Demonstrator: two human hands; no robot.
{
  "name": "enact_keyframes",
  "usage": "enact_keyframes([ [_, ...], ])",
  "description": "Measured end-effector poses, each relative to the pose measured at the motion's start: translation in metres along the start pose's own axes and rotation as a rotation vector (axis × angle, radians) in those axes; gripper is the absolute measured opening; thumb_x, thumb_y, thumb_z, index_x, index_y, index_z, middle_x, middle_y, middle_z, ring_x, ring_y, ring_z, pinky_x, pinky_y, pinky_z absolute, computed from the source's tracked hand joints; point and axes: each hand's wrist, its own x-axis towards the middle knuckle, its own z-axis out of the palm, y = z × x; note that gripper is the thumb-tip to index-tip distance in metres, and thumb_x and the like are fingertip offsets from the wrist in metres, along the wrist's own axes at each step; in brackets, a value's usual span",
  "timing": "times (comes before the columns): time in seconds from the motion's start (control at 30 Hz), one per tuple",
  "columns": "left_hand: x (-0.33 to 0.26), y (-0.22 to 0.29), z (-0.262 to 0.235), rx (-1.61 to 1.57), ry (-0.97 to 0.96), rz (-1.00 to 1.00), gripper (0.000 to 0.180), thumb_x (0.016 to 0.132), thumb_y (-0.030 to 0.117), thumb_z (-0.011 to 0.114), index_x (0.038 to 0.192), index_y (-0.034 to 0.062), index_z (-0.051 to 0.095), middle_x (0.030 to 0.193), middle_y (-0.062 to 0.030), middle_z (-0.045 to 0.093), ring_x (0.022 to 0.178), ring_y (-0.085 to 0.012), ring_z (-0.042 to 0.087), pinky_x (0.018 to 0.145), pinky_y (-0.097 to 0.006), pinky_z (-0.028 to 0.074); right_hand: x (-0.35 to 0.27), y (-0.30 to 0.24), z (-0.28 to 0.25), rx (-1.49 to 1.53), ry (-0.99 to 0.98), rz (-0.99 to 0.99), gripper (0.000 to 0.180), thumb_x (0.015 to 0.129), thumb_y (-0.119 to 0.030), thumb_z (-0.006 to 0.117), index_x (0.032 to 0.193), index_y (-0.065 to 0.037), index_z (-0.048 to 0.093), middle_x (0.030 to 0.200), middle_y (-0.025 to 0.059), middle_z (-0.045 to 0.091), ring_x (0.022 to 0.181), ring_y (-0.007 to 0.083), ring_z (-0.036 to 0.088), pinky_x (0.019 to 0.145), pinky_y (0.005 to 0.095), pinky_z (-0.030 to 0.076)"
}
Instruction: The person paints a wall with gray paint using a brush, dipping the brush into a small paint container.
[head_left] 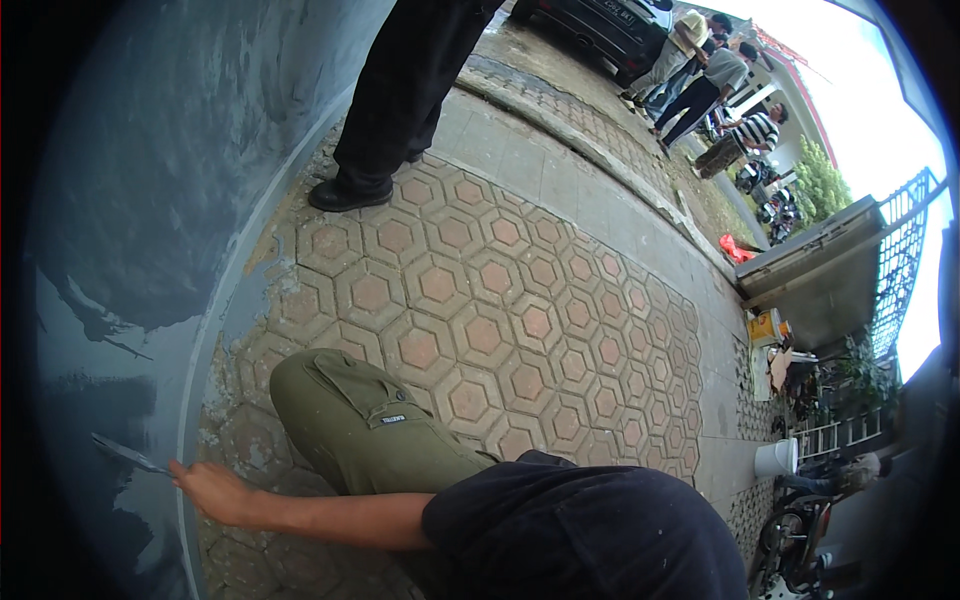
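Note:
My right hand (218,493) is closed around a thin, light putty knife (135,455), with my bare forearm reaching in from a dark sleeve. The blade lies close to or against a grey wall (150,250), low on its face, where smooth patches and dark uneven streaks show. Whether it presses on the wall is hard to make out. A pale strip runs along the wall's foot just below my hand. My knee in olive trousers (350,420) is bent beside the arm. My left hand is out of sight.
Hexagonal paving (430,345) covers the ground, spattered with grey near the wall. Another person's dark trousers and black shoe (352,192) stand beside the wall. Farther off are several people, a dark car (590,35), a white bucket (776,458), a yellow pail (764,328) and a motorcycle (790,540).

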Motion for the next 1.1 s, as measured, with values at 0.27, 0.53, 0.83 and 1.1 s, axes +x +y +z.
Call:
enact_keyframes([
  [0.27,-0.001,-0.002,-0.003,0.052,-0.011,0.021,0.011,0.087,0.006,0.081,0.097,0.0015,0.081,0.1,-0.0193,0.078,0.087,-0.0381,0.072,0.089,-0.052,0.056,0.005,-0.003,0.001,-0.006,-0.025,-0.025,0.024,0.11,-0.014,0.051,0.124,0.005,0.051,0.083,0.0289,0.065,0.086,0.0521,0.066,0.077,0.059,0.05],
  [0.53,-0.017,0.027,0.004,-0.047,0.151,-0.186,0.017,0.063,0.016,0.084,0.072,0.0066,0.072,0.08,-0.0068,0.062,0.083,-0.0334,0.056,0.075,-0.047,0.041,-0.01,0.002,0.015,-0.045,0.059,-0.018,0.013,0.104,-0.006,0.056,0.113,0.003,0.051,0.08,0.0292,0.067,0.077,0.0546,0.065,0.067,0.0619,0.048],
  [0.83,-0.035,0.037,-0.007,-0.041,0.219,-0.161,0.01,0.076,0.013,0.082,0.085,0.0127,0.078,0.095,0.0021,0.07,0.093,-0.0212,0.06,0.084,-0.037,0.046,-0.013,-0.021,0.023,-0.307,-0.147,-0.152,0.014,0.106,-0.009,0.059,0.102,0.005,0.056,0.081,0.032,0.066,0.075,0.0549,0.064,0.064,0.0596,0.047],
  [1.1,-0.04,0.036,-0.01,-0.014,0.255,-0.144,0.006,0.078,0.013,0.08,0.083,0.0132,0.077,0.094,0.0029,0.069,0.095,-0.0189,0.059,0.084,-0.035,0.046,0.002,-0.021,0.021,-0.454,-0.012,-0.164,0.018,0.106,-0.012,0.06,0.1,0.005,0.062,0.073,0.0318,0.065,0.073,0.0546,0.065,0.061,0.0564,0.048],
])
